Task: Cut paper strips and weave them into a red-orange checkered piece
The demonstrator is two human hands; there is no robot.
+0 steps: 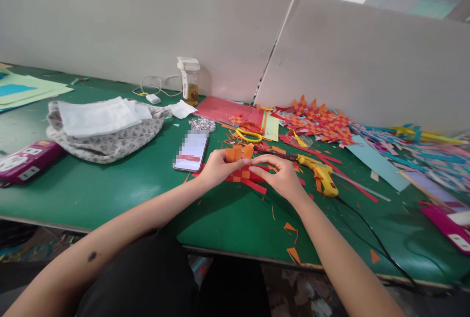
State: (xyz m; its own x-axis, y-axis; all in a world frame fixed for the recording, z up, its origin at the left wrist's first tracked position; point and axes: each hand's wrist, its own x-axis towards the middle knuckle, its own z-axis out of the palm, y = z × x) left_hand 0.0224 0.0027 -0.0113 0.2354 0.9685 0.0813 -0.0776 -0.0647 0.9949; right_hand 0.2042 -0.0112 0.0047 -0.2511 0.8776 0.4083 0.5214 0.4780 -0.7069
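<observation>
Nearest the lens, two bare forearms reaching forward over dark clothing to the green table (110,194). Between both hands, woven paper piece (245,172) of orange and red strips, lying on the table with several orange strip ends standing up at its far edge. Left hand (216,166) curled narrow, fingertips pinched on the piece's left side and one upright orange strip. Right hand (281,175) likewise narrow, fingers bent and pressed on the piece's right side, index reaching toward the left hand's fingertips. Just beyond the left hand, phone (191,151) lying flat, screen up. Just right of the right hand, yellow glue gun (320,172) on its side, black cord trailing off toward the near table edge. Beyond both hands, yellow-handled scissors (249,134) amid red and orange offcuts. Farther beyond and to the right, heap of finished woven pieces (316,121) in red and orange, then blue and mixed paper strips. Well left of the left hand, patterned cloth bag (103,133) with white sheets on top, and a pink power strip (25,160). Against the grey partition, small clear bottle (190,82) with white cap. Near the table edge, below the right wrist, scattered orange scraps (292,241).
</observation>
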